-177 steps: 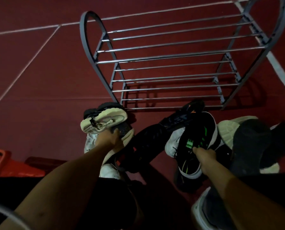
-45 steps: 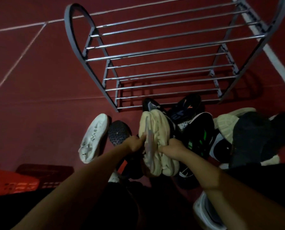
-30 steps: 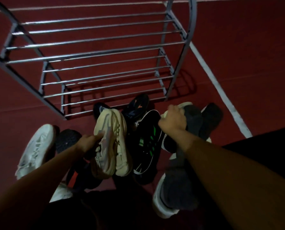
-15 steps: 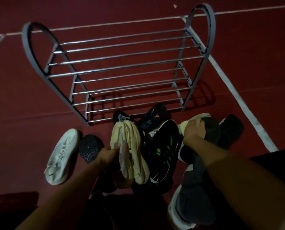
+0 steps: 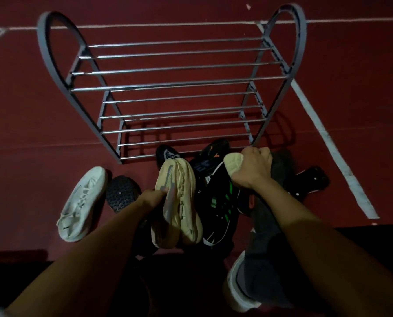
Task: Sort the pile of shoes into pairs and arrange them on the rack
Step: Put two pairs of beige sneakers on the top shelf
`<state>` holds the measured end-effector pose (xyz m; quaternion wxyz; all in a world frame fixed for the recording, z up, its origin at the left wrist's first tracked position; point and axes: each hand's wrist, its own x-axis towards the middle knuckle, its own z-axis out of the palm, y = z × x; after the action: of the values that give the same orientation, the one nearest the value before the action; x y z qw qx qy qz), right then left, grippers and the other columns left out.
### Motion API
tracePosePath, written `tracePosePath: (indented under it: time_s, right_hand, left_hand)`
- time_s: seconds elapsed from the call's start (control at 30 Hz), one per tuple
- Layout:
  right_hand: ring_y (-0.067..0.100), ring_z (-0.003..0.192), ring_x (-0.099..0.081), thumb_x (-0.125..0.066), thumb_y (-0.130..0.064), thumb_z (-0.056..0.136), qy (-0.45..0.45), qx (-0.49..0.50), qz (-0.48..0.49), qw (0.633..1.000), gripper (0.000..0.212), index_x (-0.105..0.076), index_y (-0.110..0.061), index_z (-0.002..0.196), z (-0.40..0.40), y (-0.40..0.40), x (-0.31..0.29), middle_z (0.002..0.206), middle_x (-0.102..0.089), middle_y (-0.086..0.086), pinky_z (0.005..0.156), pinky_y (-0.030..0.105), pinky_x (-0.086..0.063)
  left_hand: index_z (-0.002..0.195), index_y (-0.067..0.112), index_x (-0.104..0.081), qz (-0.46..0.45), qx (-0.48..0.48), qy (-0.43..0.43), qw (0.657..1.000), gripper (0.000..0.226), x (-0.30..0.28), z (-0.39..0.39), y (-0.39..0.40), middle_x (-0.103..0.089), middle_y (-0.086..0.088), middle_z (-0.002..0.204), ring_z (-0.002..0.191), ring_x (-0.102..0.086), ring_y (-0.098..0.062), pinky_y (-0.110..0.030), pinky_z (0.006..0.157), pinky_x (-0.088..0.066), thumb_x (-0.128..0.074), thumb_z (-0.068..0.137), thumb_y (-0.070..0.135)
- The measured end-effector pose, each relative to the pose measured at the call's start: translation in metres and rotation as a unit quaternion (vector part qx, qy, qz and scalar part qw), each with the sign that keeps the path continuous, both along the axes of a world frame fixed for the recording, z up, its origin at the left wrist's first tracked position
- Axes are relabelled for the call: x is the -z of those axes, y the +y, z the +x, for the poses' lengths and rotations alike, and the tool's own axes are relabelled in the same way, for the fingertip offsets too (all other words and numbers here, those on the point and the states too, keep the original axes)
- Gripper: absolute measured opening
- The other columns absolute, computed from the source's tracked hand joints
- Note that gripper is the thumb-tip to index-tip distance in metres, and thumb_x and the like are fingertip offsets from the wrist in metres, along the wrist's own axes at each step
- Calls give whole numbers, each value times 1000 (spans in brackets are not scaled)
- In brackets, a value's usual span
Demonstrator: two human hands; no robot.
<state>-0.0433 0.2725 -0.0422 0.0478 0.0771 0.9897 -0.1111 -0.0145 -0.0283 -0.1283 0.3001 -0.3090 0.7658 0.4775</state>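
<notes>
A grey metal shoe rack [image 5: 168, 84] stands bare on the red floor ahead of me. In front of it lies a pile of shoes. My left hand [image 5: 153, 199] grips a pair of cream sneakers [image 5: 179, 202] held side by side. My right hand [image 5: 252, 168] is curled round a dark grey shoe with a cream sole [image 5: 233, 164], lifted off the pile. Between the hands lies a black sneaker with green marks [image 5: 223, 202]. More black shoes [image 5: 211, 154] lie by the rack's foot.
A white sneaker [image 5: 83, 202] and a black shoe sole up [image 5: 120, 195] lie on the floor to the left. A grey shoe with a white sole [image 5: 248, 284] is near my right forearm. White lines [image 5: 328, 138] cross the red floor.
My right hand left the cream pair, reached right into the pile and raised the cream-soled grey shoe. My left hand kept hold of the cream pair. The view swung right, then back.
</notes>
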Motion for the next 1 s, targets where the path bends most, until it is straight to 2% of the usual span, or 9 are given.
tracePosePath:
  time_s: [0.23, 0.33, 0.47, 0.6, 0.7, 0.8, 0.87, 0.93, 1.0]
  right_hand:
    - [30, 105, -62, -72, 13, 53, -186, -109, -327, 920, 65, -63, -17, 110, -28, -16, -74, 113, -62, 6, 58, 38, -60]
    - [27, 100, -65, -80, 11, 56, -203, -149, -313, 916, 64, -63, -15, 112, -29, -30, -80, 106, -62, 4, 55, 27, -52]
    - [14, 90, -65, -85, -22, 67, -147, -190, -204, 949, 56, -61, -20, 117, -33, -50, -73, 100, -64, -6, 62, 25, -50]
    - [26, 118, -52, -86, -55, 61, -283, -214, -68, 932, 91, -53, -23, 140, -21, -62, -32, 132, -51, 4, 97, 41, -52]
    - [30, 128, -49, -77, -27, 82, -405, -182, -39, 895, 59, -58, -15, 136, -5, -38, 1, 149, -44, 6, 105, 45, -49]
    - [33, 152, -13, -64, -13, 89, -450, -210, 8, 868, 75, -29, -21, 155, 12, -23, 24, 167, -3, -2, 117, 48, -30]
    - [38, 151, -11, -58, -7, 92, -467, -232, 50, 852, 82, -13, -25, 159, 19, -24, 20, 167, 5, -2, 113, 50, -32]
    - [37, 123, -45, -56, -3, 92, -456, -233, 28, 859, 68, -28, -23, 151, 19, -23, 13, 153, -26, 11, 88, 44, -47]
    - [31, 95, -52, -52, 2, 89, -449, -234, -8, 862, 51, -43, -21, 133, 23, -20, 4, 132, -45, 17, 70, 41, -43]
  left_hand:
    - [145, 0, -52, 23, -4, 10, 1000, 68, 9, 6, -10, -57, -23, 144, 127, -59, -40, -46, 110, -48, -62, 98, 48]
    - [145, -1, -52, 21, -4, 10, 1000, 70, 11, 7, -10, -58, -24, 143, 126, -59, -40, -41, 103, -51, -61, 98, 50]
    - [145, 1, -53, 42, 5, 18, 999, 81, 14, 7, -12, -58, -23, 144, 127, -59, -39, -42, 106, -50, -62, 92, 61]
    - [144, 1, -54, 42, 19, 33, 998, 77, 10, 8, -11, -59, -22, 144, 124, -61, -36, -40, 102, -51, -65, 92, 57]
    - [143, -2, -54, 12, 45, 41, 998, 65, 8, 10, -6, -59, -23, 142, 123, -60, -35, -31, 92, -46, -57, 101, 47]
    - [142, 1, -58, -8, 58, 49, 997, 67, 12, 12, -8, -60, -22, 143, 127, -60, -37, -33, 96, -48, -53, 100, 54]
    - [142, 2, -58, -12, 62, 52, 997, 68, 13, 13, -9, -60, -22, 143, 127, -60, -37, -36, 102, -49, -52, 100, 56]
    - [143, 0, -56, -7, 56, 50, 997, 69, 13, 11, -8, -58, -23, 144, 128, -59, -38, -38, 104, -49, -53, 100, 54]
    - [143, -2, -55, -7, 45, 49, 998, 70, 11, 9, -5, -57, -24, 145, 128, -59, -39, -41, 106, -49, -55, 100, 53]
